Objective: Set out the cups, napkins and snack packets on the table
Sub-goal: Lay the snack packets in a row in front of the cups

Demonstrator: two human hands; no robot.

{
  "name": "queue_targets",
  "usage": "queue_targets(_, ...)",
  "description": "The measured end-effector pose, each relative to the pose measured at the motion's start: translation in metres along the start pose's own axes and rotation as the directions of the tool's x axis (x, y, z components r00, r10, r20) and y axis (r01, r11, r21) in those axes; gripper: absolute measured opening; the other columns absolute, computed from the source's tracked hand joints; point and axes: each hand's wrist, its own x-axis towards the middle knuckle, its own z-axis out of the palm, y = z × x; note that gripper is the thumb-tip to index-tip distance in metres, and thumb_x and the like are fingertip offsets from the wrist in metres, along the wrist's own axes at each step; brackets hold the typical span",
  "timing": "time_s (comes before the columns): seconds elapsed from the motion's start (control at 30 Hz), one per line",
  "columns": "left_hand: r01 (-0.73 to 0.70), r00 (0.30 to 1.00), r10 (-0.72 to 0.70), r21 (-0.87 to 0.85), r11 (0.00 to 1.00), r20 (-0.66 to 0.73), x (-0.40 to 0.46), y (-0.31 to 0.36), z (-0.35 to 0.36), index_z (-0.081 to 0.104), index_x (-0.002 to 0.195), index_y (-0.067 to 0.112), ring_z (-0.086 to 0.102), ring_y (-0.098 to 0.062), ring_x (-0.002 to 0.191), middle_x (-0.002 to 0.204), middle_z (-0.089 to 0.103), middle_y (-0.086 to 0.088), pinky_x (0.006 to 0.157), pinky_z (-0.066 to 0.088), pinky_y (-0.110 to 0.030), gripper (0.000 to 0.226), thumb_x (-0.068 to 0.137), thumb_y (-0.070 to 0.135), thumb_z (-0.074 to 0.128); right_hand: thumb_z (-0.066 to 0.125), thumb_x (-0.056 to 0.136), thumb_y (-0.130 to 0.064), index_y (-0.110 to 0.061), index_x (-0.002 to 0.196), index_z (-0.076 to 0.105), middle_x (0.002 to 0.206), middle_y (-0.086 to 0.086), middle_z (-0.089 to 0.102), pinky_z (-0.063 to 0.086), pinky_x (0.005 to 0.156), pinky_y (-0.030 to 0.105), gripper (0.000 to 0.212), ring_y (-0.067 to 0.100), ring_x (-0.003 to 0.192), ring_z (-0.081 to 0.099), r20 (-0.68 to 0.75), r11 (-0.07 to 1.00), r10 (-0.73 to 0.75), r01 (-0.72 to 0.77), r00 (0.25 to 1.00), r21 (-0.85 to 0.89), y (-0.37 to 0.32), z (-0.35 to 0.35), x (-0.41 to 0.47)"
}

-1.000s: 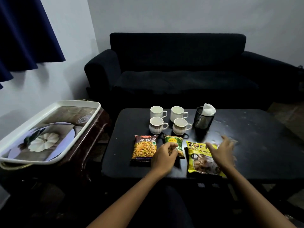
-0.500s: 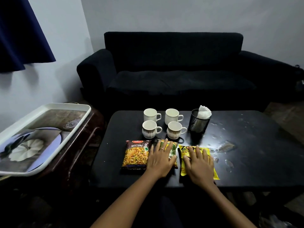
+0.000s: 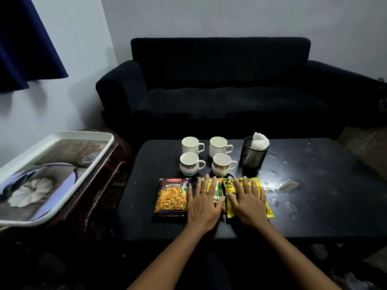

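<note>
Several white cups (image 3: 192, 145) stand in two rows on the black table (image 3: 314, 195). To their right is a black mesh holder (image 3: 253, 155) with white napkins (image 3: 259, 141) in it. Three snack packets lie side by side in front of the cups: a brown "Mixture" packet (image 3: 171, 197), a green packet (image 3: 217, 191) and a yellow packet (image 3: 254, 183). My left hand (image 3: 204, 200) lies flat with straight fingers on the green packet. My right hand (image 3: 248, 200) lies flat on the yellow packet.
A white tray (image 3: 62, 141) with a printed picture rests on a dark wooden side table (image 3: 100, 185) at the left. A black sofa (image 3: 219, 80) stands behind the table. The table's right half shows pale smears. A dark blue curtain (image 3: 27, 42) hangs top left.
Both hands went from handling the packets to lying flat on them, and the green and yellow packets now sit straight in line. The camera view has shifted slightly.
</note>
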Motion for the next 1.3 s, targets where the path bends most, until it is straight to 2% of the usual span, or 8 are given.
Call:
queue_targets(0.13, 0.017, 0.988, -0.013, 0.028, 0.999, -0.152, -0.007, -0.014, -0.014, 0.016, 0.15, 0.034, 0.018, -0.019, 0.147, 0.159, 0.02, 0.003, 0.118, 0.0, -0.049, 0.067, 0.09, 0.063, 0.026, 0.021, 0.09, -0.065, -0.036, 0.148, 0.009, 0.16, -0.001, -0.001, -0.007, 0.115, 0.052, 0.066, 0.024, 0.147, -0.008, 0.0, 0.999, -0.044, 0.044, 0.999, -0.025, -0.006, -0.007, -0.003)
queue_targets(0.23, 0.101, 0.974, -0.082, 0.079, 0.992, -0.213, -0.01, -0.029, -0.023, 0.025, 0.148, 0.033, 0.019, -0.022, 0.146, 0.158, 0.024, 0.002, 0.116, -0.008, -0.05, 0.065, 0.09, 0.063, 0.024, 0.017, 0.088, -0.069, -0.037, 0.148, 0.01, 0.16, -0.001, 0.003, -0.01, 0.114, 0.055, 0.068, 0.025, 0.146, -0.011, 0.045, 0.997, -0.072, 0.07, 0.996, 0.032, -0.022, -0.01, -0.004)
queue_targets(0.37, 0.19, 0.979, -0.181, 0.086, 0.978, -0.097, -0.015, -0.05, -0.029, 0.017, 0.149, 0.036, 0.005, -0.025, 0.149, 0.16, 0.014, 0.0, 0.115, -0.007, -0.055, 0.066, 0.091, 0.066, 0.021, 0.015, 0.084, -0.074, -0.04, 0.147, 0.005, 0.16, 0.0, 0.0, -0.012, 0.109, 0.064, 0.073, 0.029, 0.145, -0.013, 0.167, 0.994, -0.057, 0.04, 0.984, 0.102, -0.042, -0.008, -0.007)
queue_targets(0.5, 0.137, 0.989, -0.14, 0.082, 0.987, 0.035, -0.019, -0.064, -0.031, 0.009, 0.15, 0.037, -0.001, -0.025, 0.149, 0.161, 0.006, 0.001, 0.118, 0.001, -0.054, 0.067, 0.091, 0.066, 0.022, 0.017, 0.084, -0.074, -0.042, 0.146, -0.001, 0.16, 0.003, -0.002, -0.014, 0.106, 0.067, 0.072, 0.033, 0.145, -0.014, 0.187, 0.995, -0.079, 0.065, 0.979, 0.082, -0.047, -0.007, -0.009)
queue_targets(0.77, 0.115, 0.989, -0.121, 0.084, 0.99, 0.082, -0.02, -0.068, -0.036, 0.006, 0.15, 0.039, -0.003, -0.023, 0.149, 0.161, 0.003, 0.003, 0.118, -0.003, -0.052, 0.066, 0.092, 0.065, 0.022, 0.016, 0.084, -0.075, -0.041, 0.146, -0.004, 0.16, 0.001, -0.004, -0.015, 0.107, 0.065, 0.074, 0.031, 0.145, -0.016, 0.205, 0.992, -0.115, 0.1, 0.972, 0.079, -0.053, -0.005, -0.011)
queue_targets(0.87, 0.123, 0.992, -0.123, 0.043, 0.992, 0.02, -0.018, -0.065, -0.039, 0.013, 0.149, 0.036, 0.003, -0.021, 0.149, 0.161, 0.009, 0.003, 0.118, -0.004, -0.052, 0.064, 0.092, 0.064, 0.023, 0.022, 0.086, -0.072, -0.038, 0.148, 0.007, 0.16, 0.0, 0.002, -0.008, 0.111, 0.061, 0.073, 0.027, 0.146, -0.01, 0.17, 0.984, -0.106, 0.078, 0.98, 0.161, -0.052, -0.009, -0.01)
queue_targets(1.07, 0.154, 0.981, -0.162, -0.082, 0.985, -0.105, 0.012, -0.064, -0.056, 0.024, 0.147, 0.023, 0.02, -0.019, 0.145, 0.156, 0.027, 0.0, 0.119, 0.004, -0.046, 0.068, 0.091, 0.057, 0.041, 0.047, 0.091, -0.046, -0.023, 0.133, 0.04, 0.14, 0.002, 0.039, 0.025, 0.104, 0.041, 0.048, 0.022, 0.133, 0.029, -0.186, 0.963, -0.089, 0.132, 0.979, 0.236, -0.054, -0.031, 0.013)
queue_targets(1.3, 0.175, 0.978, -0.193, -0.191, 0.966, -0.076, 0.07, -0.064, -0.072, 0.023, 0.148, 0.015, 0.027, -0.023, 0.142, 0.155, 0.028, -0.005, 0.119, 0.013, -0.045, 0.084, 0.084, 0.058, 0.056, 0.063, 0.083, -0.041, -0.013, 0.134, 0.04, 0.138, 0.007, 0.043, 0.037, 0.092, 0.036, 0.063, 0.029, 0.124, 0.04, -0.164, 0.972, -0.072, 0.106, 0.984, 0.21, -0.046, -0.049, 0.074)
